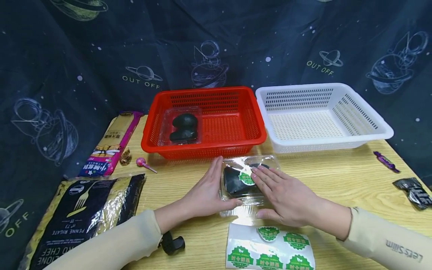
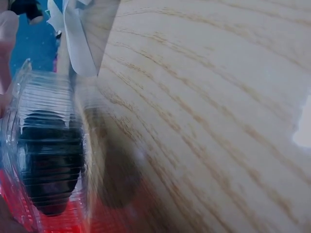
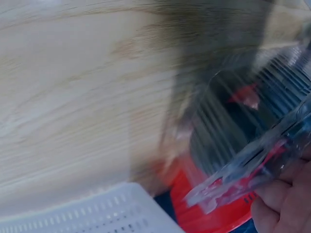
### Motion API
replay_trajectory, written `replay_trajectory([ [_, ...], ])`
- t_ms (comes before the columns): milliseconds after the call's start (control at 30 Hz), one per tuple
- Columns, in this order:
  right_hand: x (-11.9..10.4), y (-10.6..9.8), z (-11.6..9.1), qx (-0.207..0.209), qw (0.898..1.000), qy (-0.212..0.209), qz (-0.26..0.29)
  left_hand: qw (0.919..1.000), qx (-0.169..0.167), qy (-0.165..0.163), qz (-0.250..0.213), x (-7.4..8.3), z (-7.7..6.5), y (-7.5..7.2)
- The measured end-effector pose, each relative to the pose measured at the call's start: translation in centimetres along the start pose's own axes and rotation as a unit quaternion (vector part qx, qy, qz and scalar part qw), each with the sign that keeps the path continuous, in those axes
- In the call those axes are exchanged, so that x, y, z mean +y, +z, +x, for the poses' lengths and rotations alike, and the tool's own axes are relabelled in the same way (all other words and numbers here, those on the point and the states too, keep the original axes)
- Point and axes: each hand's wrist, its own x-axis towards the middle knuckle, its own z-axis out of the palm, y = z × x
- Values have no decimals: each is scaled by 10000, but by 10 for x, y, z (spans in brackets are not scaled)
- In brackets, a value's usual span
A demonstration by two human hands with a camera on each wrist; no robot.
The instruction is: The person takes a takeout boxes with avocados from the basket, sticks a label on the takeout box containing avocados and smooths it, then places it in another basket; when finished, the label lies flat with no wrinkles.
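Note:
A clear plastic clamshell box point(image 1: 236, 200) with dark, avocado-like oval pieces point(image 1: 233, 183) inside lies on the table. On its lid is a round green and white sticker point(image 1: 245, 177). My left hand point(image 1: 207, 191) rests along the box's left side, fingers straight, thumb by the near edge. Straight fingers of my right hand point(image 1: 287, 197) press on the lid, at the sticker's right edge and partly over the pieces. Both wrist views show the box's ribbed side. Nearer me lies a sheet of green stickers point(image 1: 256, 247), the same kind as on the lid.
Behind the box stand a red basket point(image 1: 202, 148), holding a similar packed box point(image 1: 165, 131), and a white basket point(image 1: 330, 144). At left are a penne bag point(image 1: 84, 213), a purple-edged packet point(image 1: 111, 144) and a lollipop point(image 1: 141, 162). Wrapped sweets point(image 1: 386, 162) lie at right.

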Motion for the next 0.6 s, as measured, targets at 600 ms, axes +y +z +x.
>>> replay_trajectory([
  [600, -2, -4, 13, -76, 9957, -408, 822, 9999, -96, -56, 18, -1, 0, 0],
])
